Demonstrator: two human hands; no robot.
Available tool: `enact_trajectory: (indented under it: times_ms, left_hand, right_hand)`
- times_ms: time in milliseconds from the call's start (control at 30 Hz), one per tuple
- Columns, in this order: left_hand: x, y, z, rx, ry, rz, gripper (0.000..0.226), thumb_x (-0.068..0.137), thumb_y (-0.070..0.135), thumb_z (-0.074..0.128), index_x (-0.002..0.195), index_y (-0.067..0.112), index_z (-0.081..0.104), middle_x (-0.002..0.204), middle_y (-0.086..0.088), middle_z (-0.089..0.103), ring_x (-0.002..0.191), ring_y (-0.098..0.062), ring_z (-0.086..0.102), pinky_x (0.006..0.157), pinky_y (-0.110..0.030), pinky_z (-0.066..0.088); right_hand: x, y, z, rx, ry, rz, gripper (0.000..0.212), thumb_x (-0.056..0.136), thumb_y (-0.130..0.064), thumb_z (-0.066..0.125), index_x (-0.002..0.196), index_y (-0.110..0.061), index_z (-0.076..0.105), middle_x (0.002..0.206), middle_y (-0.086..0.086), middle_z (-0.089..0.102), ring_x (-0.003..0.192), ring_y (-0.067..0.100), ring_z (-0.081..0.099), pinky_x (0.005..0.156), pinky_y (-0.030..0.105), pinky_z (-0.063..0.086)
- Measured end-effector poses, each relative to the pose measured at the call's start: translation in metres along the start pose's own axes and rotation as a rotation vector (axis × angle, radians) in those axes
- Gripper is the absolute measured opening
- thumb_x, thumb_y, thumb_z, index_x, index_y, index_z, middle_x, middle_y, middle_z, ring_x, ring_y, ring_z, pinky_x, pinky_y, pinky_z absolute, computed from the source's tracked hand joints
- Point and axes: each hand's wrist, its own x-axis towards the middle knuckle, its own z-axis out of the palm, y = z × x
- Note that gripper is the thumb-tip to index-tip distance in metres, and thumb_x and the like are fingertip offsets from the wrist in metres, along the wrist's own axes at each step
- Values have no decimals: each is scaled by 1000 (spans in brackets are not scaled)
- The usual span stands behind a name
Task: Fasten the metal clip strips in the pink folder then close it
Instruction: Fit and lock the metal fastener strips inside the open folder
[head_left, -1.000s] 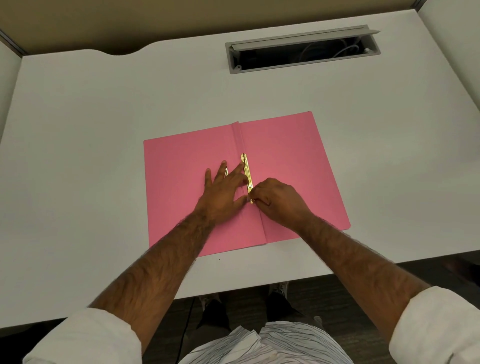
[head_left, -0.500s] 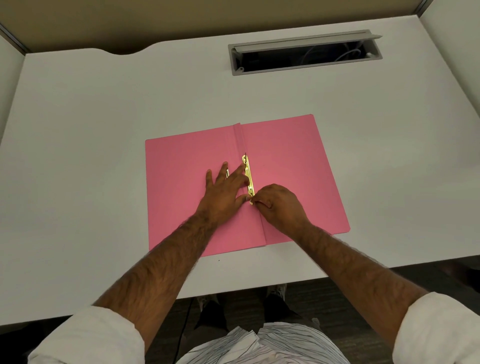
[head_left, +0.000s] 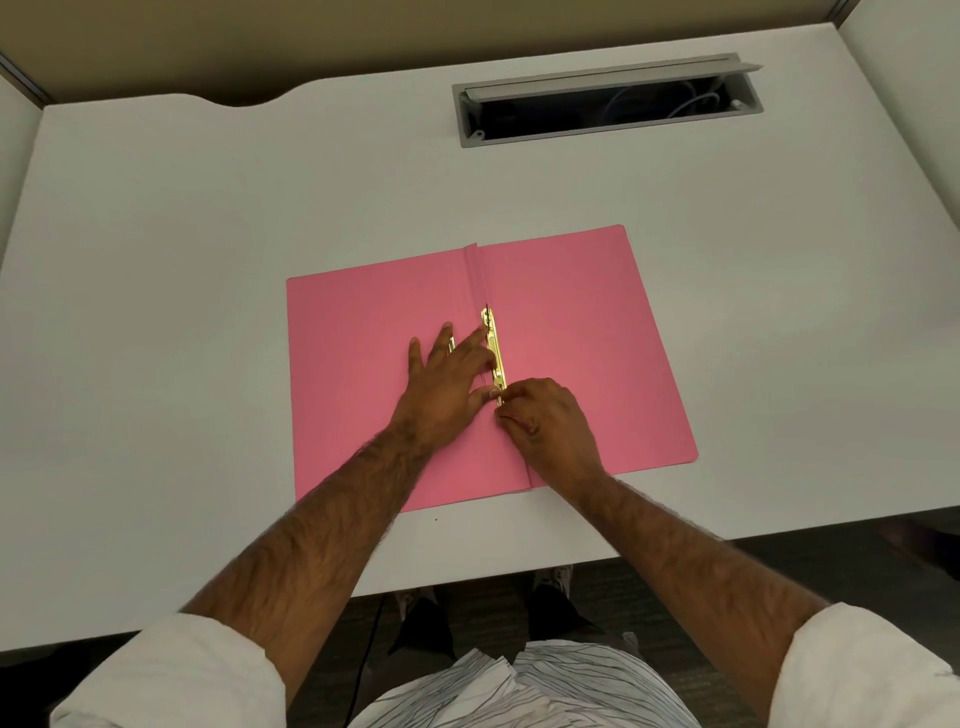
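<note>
White desk (head_left: 208, 312) | cable slot (head_left: 608, 98) (far) | pink folder (head_left: 597, 338) open

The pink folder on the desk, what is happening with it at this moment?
A person works on the pink folder, which lies open and flat on the white desk. The left hand presses flat beside the spine, its fingers touching the gold metal clip strip. The right hand pinches at the near end of that strip. The folder is not yet closed.
</note>
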Motion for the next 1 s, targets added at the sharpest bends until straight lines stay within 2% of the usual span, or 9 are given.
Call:
enact_trajectory:
  times_ms: [200,333,433,500,633,733,833,900,1000]
  left_hand:
    - [-1,2,-2,21,-16,-5,41,99,45,50,137,29,53,167,7,20,156,-30,7,121,-65,1]
    - [-3,3,-2,41,-11,2,43,100,46,46,139,29,51,168,6,19,156,-30,7,121,-66,3]
    - [-3,5,-2,57,-6,-2,46,100,50,44,140,28,50,168,6,20,156,-30,8,120,-67,3]
    - [-3,6,-2,73,-9,0,48,98,53,46,139,28,49,168,5,19,156,-31,8,120,-67,4]
    - [-4,6,-3,68,-1,7,47,97,53,48,136,27,51,167,4,21,156,-32,9,119,-69,6]
    - [-5,6,-3,51,5,9,45,98,52,47,136,27,51,167,5,20,156,-33,9,118,-70,6]
    - [-6,7,-3,66,-3,10,53,98,52,45,145,27,43,168,6,18,155,-36,9,117,-72,6]
    - [-5,7,-2,92,-10,8,60,98,53,42,152,26,34,168,5,17,155,-37,9,117,-72,5]
    - [-4,8,-2,118,-13,7,62,99,52,41,154,26,30,168,4,19,154,-39,11,116,-73,7]
  right_hand:
    - [-16,5,8,-120,82,-1,16,92,-24,64,95,-13,75,97,6,65,95,25,55,85,40,42]
    - [-21,14,6,-249,102,-89,16,85,-19,73,100,-15,74,96,8,67,96,29,58,92,47,42]
    - [-19,19,1,-399,-5,-207,30,81,-17,73,111,-15,68,102,9,66,99,30,59,103,59,38]
    - [-18,19,-1,-421,-61,-253,31,84,-19,69,114,-14,66,102,8,65,100,28,59,105,60,37]
    - [-7,10,-6,-207,-24,-136,22,95,-25,53,106,-13,69,95,6,68,89,25,60,93,47,47]
    - [23,5,-12,29,86,139,18,95,-19,58,106,-12,70,97,7,70,86,22,64,82,43,53]
    - [71,3,-19,292,61,376,29,90,-20,67,119,-17,67,96,3,72,83,15,65,81,32,55]
    - [99,3,-23,354,0,382,36,87,-22,72,123,-20,66,92,-2,70,80,11,64,76,26,53]
    - [126,1,-24,326,-108,320,22,85,-16,72,107,-17,75,93,-1,73,81,9,64,81,29,55]
